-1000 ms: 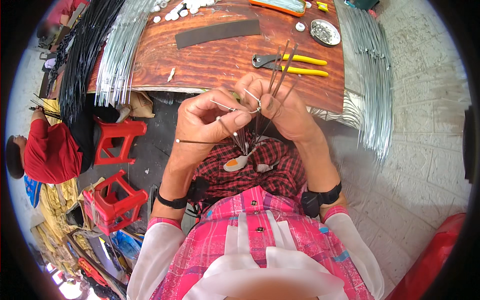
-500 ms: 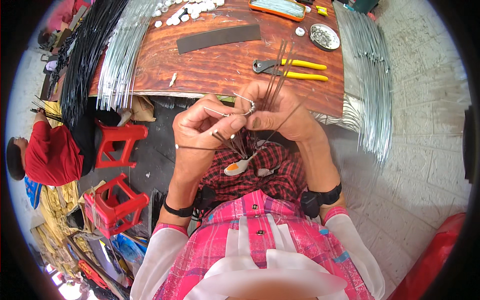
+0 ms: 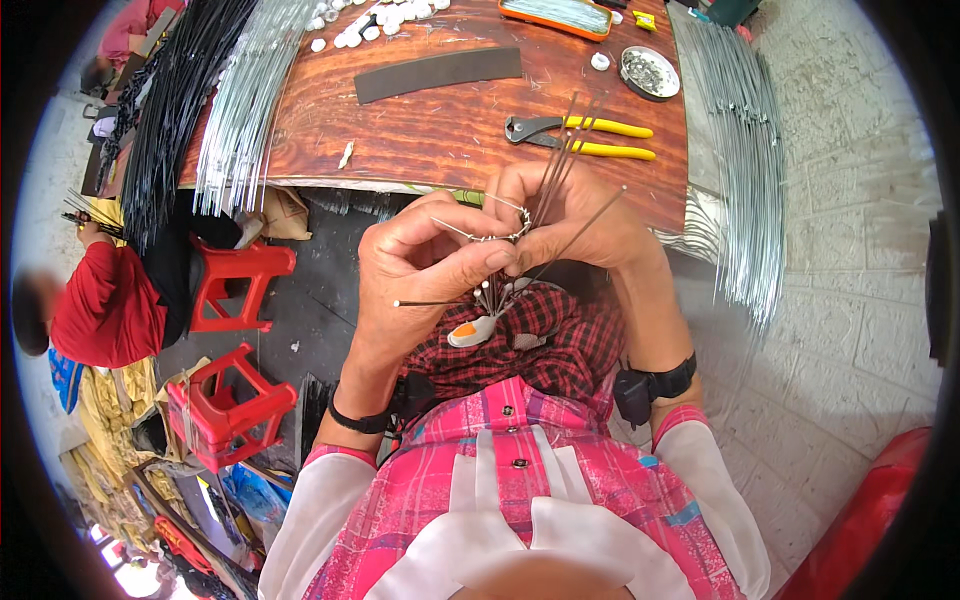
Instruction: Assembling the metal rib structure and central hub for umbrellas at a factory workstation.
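Observation:
Just off the table's front edge, both my hands are closed on a thin silver wire (image 3: 482, 237), bent into a curve with small knots along it. My left hand (image 3: 425, 260) pinches its left part between thumb and fingers. The right part is pinched by my right hand (image 3: 585, 222). Several thin dark rods (image 3: 556, 178) fan out around my fingers, some pointing up past the right hand and some spreading below. Under the hands, over my lap, hangs a white piece with an orange patch (image 3: 470, 332). My fingers hide where the rods come together.
On the wooden table (image 3: 420, 140) lie yellow-handled pliers (image 3: 610, 138), a dark flat strip (image 3: 440, 75), a small dish of metal bits (image 3: 649, 73) and white caps (image 3: 390, 20). Wire bundles hang off both sides. Red stools (image 3: 235, 285) and a person in red (image 3: 110, 310) are at left.
Both hands have shifted slightly right with the wire and rods. More of the wire's knotted curve shows between the fingers. The person in red at left has moved a little.

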The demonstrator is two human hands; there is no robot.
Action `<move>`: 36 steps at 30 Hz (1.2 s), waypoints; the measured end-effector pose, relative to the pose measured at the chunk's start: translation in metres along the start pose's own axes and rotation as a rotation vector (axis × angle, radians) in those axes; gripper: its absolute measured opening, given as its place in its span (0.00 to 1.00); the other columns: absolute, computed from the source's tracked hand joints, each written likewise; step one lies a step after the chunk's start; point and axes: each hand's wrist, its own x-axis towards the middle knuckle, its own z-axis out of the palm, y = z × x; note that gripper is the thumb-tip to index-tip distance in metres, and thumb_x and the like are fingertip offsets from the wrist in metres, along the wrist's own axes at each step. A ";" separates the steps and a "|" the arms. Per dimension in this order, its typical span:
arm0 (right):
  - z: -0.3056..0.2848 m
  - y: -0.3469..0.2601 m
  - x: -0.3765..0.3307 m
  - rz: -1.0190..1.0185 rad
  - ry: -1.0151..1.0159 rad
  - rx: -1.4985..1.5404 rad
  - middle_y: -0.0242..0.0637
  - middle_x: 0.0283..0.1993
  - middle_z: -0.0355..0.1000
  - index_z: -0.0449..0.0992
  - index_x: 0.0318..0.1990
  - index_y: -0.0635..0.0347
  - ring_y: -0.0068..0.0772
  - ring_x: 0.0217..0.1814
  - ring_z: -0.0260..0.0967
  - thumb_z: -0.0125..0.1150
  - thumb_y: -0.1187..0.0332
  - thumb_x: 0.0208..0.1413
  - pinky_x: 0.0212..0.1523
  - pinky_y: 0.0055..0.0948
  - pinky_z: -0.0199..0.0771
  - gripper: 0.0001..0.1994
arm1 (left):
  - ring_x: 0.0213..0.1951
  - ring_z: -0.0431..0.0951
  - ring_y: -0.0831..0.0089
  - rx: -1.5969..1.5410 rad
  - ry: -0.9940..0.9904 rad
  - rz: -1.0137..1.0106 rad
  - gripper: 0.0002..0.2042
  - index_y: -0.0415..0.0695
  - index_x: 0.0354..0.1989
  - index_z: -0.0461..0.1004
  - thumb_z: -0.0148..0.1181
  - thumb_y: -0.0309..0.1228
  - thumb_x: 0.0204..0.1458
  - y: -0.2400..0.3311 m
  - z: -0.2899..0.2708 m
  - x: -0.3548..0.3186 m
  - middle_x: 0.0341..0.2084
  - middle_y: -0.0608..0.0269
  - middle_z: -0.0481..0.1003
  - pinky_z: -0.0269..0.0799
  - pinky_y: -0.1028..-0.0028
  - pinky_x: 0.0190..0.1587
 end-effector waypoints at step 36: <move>0.006 0.012 -0.001 -0.144 -0.096 0.004 0.23 0.32 0.66 0.73 0.37 0.59 0.16 0.35 0.62 0.68 0.65 0.52 0.35 0.20 0.64 0.12 | 0.35 0.75 0.77 -0.013 -0.128 -0.029 0.08 0.37 0.34 0.78 0.68 0.19 0.44 0.004 -0.014 0.000 0.32 0.64 0.74 0.70 0.78 0.39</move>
